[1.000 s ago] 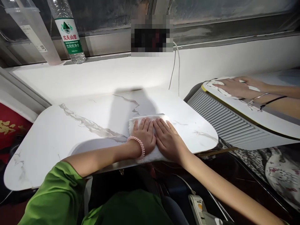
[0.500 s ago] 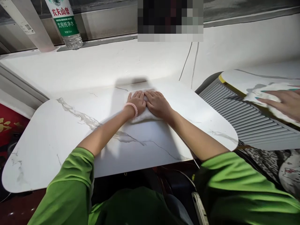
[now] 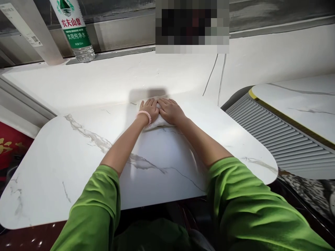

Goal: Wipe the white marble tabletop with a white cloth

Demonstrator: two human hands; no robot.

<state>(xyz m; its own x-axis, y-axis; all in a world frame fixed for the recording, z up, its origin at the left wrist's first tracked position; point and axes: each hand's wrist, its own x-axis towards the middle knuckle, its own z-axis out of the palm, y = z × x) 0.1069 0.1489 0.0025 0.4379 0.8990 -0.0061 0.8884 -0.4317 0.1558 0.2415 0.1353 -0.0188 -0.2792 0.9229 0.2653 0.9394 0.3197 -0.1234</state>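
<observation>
My left hand, with a pink coiled band at the wrist, lies flat on a folded white cloth. Beside it my right hand also rests flat on the cloth, the two nearly touching at the thumbs. Both sets of fingers stretch forward over it, covering most of its top. Under the cloth is a white marble-patterned table, and the hands are near its far edge, by the wall.
A water bottle and a pale cylinder stand on the ledge at upper left. Two thin cables hang down the wall. To the right is a second marble-patterned table with a ribbed grey side.
Both hands and the cloth have slid a little farther away, toward the wall. Another person's hand with a white cloth has left the right table from view.
</observation>
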